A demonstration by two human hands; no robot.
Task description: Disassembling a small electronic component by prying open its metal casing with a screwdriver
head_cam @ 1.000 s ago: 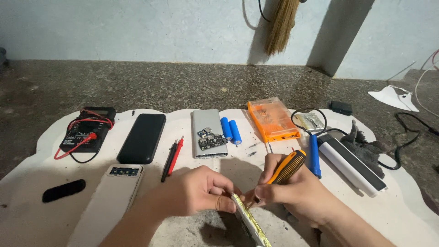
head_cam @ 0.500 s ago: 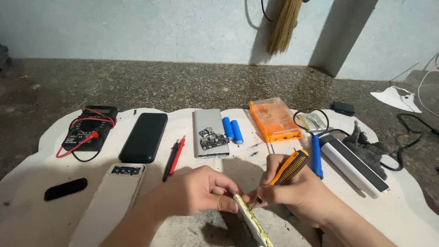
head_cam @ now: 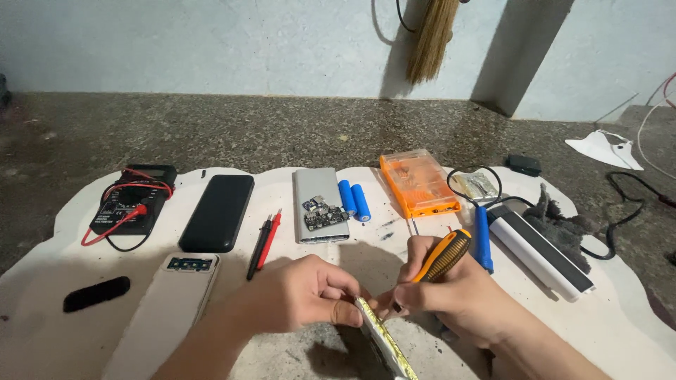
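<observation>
My left hand [head_cam: 299,293] grips the upper end of a flat pack wrapped in yellow tape [head_cam: 386,343], held on edge near the front of the white mat [head_cam: 84,271]. My right hand [head_cam: 451,295] holds an orange-and-black screwdriver [head_cam: 442,256], its tip hidden down at the pack's top end where both hands meet. The pack's lower end runs out of the frame.
On the mat lie a black multimeter with red and black leads [head_cam: 132,204], a black power bank [head_cam: 218,211], a grey case [head_cam: 165,309], two probes [head_cam: 263,243], a silver case with a circuit board [head_cam: 320,204], two blue cells [head_cam: 353,200], an orange bit box [head_cam: 418,182] and a soldering iron [head_cam: 482,236].
Both hands stay pressed to the pack's top end; the view has shifted slightly, nothing on the mat has moved.
</observation>
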